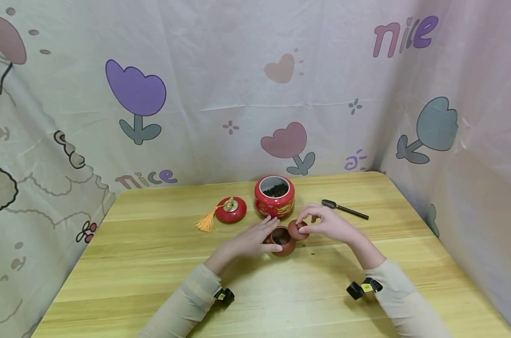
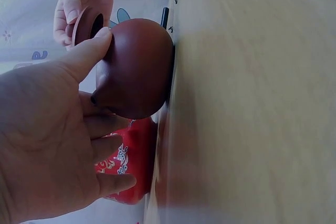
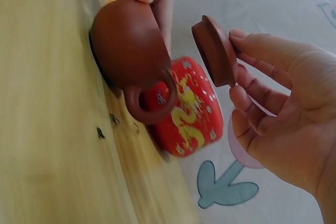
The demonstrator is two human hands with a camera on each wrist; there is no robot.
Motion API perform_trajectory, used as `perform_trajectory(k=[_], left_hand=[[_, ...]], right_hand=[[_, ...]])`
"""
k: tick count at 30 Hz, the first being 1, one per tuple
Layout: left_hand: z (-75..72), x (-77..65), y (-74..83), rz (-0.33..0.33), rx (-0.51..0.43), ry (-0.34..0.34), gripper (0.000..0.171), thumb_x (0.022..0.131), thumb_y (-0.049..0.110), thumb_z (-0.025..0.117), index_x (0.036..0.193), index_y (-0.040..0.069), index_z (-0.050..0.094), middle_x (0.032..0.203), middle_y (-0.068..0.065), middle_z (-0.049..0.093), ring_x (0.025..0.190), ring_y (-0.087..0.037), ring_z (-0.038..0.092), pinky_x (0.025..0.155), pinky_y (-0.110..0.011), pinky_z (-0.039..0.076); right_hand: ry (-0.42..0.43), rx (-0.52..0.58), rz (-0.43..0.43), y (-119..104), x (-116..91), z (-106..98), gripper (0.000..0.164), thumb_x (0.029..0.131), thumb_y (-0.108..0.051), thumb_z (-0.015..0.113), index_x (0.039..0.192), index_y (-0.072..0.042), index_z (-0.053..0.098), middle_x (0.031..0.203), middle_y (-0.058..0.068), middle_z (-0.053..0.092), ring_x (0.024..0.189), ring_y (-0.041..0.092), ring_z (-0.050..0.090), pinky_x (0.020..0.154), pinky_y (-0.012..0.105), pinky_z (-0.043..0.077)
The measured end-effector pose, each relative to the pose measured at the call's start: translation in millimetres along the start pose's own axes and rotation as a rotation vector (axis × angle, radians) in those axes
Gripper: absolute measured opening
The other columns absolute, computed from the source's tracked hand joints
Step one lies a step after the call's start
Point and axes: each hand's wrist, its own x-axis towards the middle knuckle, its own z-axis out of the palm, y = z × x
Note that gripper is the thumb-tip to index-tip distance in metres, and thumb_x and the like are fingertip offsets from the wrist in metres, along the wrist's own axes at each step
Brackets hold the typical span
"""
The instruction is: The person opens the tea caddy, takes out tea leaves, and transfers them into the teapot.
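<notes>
A small reddish-brown clay teapot stands uncovered on the table, dark leaves visible inside. My left hand holds it from the spout side, thumb on the near rim and fingers around the far side. In the left wrist view the thumb lies over the pot's rim, above the short spout. My right hand pinches the round clay lid between thumb and fingers. The lid is tilted beside the pot's mouth, above the loop handle, with its hollow underside turned toward the pot.
Behind the teapot stands an open red jar with a gold dragon, holding dark leaves. Its red lid with an orange tassel lies to the left. A dark scoop rests at right. Leaf bits dot the table near the handle.
</notes>
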Motion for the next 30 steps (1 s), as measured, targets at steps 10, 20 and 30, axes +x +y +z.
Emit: perform_trajectory(k=[10, 20, 30], left_hand=[[-0.7, 0.1, -0.5, 0.005, -0.002, -0.004, 0.084, 0.093, 0.059, 0.052, 0.156, 0.014, 0.021, 0.165, -0.004, 0.015, 0.154, -0.023, 0.008, 0.121, -0.055, 0.018], [-1.4, 1.0, -0.8, 0.012, -0.013, 0.001, 0.084, 0.093, 0.058, 0.054, 0.156, 0.012, 0.021, 0.165, -0.005, 0.015, 0.153, -0.024, 0.008, 0.121, -0.054, 0.018], [-2.3, 0.4, 0.5, 0.036, 0.002, 0.021, 0.084, 0.093, 0.056, 0.055, 0.155, 0.009, 0.024, 0.163, -0.009, 0.019, 0.153, -0.027, 0.01, 0.121, -0.052, 0.021]], right_hand=[[-0.021, 0.018, -0.037, -5, 11, 15, 0.013, 0.086, -0.02, 0.074, 0.098, -0.02, 0.072, 0.108, 0.002, 0.069, 0.104, 0.013, 0.058, 0.084, 0.039, 0.052], [-0.07, 0.016, -0.021, -5, 19, 28, 0.013, 0.085, -0.024, 0.075, 0.098, -0.02, 0.072, 0.11, 0.002, 0.067, 0.105, 0.015, 0.056, 0.084, 0.037, 0.048], [-0.07, -0.002, -0.014, -3, 21, 33, 0.013, 0.085, -0.025, 0.075, 0.097, -0.021, 0.072, 0.109, 0.001, 0.067, 0.106, 0.015, 0.057, 0.084, 0.041, 0.052]])
